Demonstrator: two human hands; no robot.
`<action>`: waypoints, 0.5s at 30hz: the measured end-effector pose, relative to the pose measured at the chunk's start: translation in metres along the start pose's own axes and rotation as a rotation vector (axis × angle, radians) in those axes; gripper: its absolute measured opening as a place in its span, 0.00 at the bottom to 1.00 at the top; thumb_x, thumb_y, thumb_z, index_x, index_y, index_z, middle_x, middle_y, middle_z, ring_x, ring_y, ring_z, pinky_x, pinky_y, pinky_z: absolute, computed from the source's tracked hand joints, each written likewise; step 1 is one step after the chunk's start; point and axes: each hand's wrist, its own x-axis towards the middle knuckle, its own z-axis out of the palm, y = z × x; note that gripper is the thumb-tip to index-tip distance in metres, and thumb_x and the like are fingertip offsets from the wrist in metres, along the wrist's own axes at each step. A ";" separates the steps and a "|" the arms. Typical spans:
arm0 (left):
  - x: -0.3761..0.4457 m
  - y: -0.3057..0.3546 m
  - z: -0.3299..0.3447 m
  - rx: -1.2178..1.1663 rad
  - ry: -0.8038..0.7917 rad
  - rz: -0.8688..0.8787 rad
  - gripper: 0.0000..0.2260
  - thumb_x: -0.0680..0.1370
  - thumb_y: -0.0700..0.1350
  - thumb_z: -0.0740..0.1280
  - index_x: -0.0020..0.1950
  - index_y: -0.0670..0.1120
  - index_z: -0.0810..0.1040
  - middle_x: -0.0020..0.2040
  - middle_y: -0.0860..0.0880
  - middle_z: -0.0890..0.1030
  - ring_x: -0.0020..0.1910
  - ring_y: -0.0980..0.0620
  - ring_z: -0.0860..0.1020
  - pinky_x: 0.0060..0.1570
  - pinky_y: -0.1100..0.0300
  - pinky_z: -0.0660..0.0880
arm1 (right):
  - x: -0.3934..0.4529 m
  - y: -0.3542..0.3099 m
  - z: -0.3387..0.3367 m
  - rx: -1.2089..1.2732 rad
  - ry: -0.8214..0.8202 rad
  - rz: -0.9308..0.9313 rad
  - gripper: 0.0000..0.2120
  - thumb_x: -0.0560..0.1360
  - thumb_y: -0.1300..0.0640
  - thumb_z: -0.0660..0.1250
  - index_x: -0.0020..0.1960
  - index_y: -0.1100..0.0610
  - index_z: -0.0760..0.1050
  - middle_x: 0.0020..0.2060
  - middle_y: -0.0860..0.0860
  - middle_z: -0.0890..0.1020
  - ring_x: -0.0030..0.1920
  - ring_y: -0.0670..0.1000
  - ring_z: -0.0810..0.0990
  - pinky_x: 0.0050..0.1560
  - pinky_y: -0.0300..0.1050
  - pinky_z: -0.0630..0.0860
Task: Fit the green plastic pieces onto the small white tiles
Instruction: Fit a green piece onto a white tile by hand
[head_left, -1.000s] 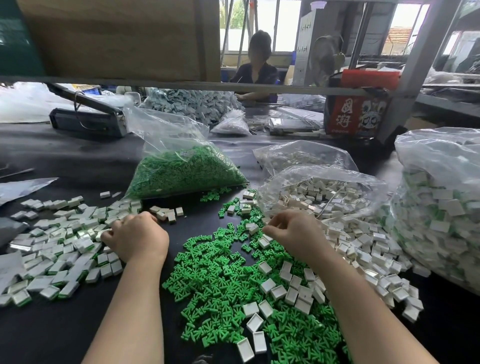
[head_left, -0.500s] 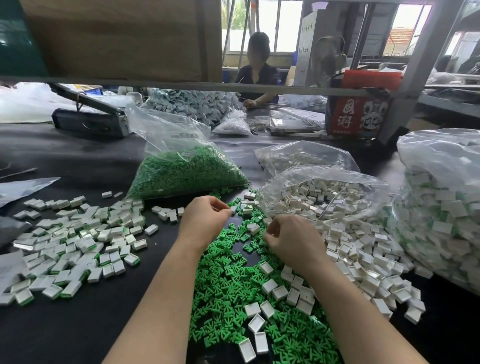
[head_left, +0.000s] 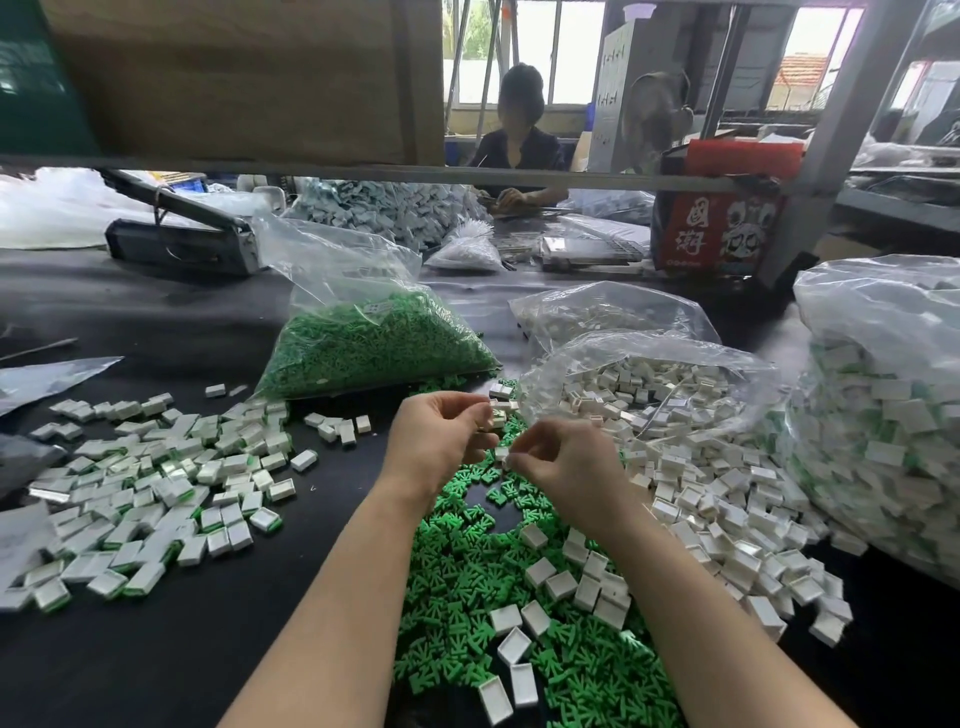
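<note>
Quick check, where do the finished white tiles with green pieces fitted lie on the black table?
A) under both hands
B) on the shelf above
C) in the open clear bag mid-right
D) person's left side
D: the spread of white tiles with green edges lies on the black table to the left of the left hand.

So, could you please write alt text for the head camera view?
Two hands meet above loose green plastic pieces on a dark table: the left hand and right hand each pinch something small. Assembled tiles lie left, empty white tiles right.
</note>
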 end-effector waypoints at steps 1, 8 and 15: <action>0.001 0.000 -0.003 0.005 0.017 0.010 0.03 0.77 0.38 0.71 0.49 0.41 0.83 0.39 0.44 0.85 0.36 0.49 0.85 0.32 0.61 0.78 | -0.001 0.000 0.003 -0.072 -0.052 -0.009 0.02 0.72 0.55 0.74 0.44 0.51 0.82 0.39 0.47 0.85 0.37 0.44 0.82 0.45 0.47 0.82; 0.005 0.001 -0.004 0.118 0.052 0.146 0.06 0.75 0.37 0.73 0.46 0.46 0.80 0.42 0.41 0.84 0.39 0.52 0.83 0.37 0.62 0.78 | -0.008 -0.008 0.016 -0.481 -0.190 -0.091 0.10 0.74 0.45 0.70 0.53 0.46 0.83 0.48 0.49 0.81 0.48 0.50 0.79 0.50 0.46 0.78; 0.002 0.006 -0.001 0.044 0.009 0.231 0.12 0.70 0.32 0.76 0.45 0.45 0.76 0.44 0.41 0.85 0.48 0.46 0.85 0.49 0.55 0.81 | -0.009 -0.009 0.018 -0.513 -0.164 -0.166 0.09 0.75 0.55 0.63 0.49 0.57 0.81 0.44 0.52 0.80 0.44 0.53 0.80 0.47 0.49 0.80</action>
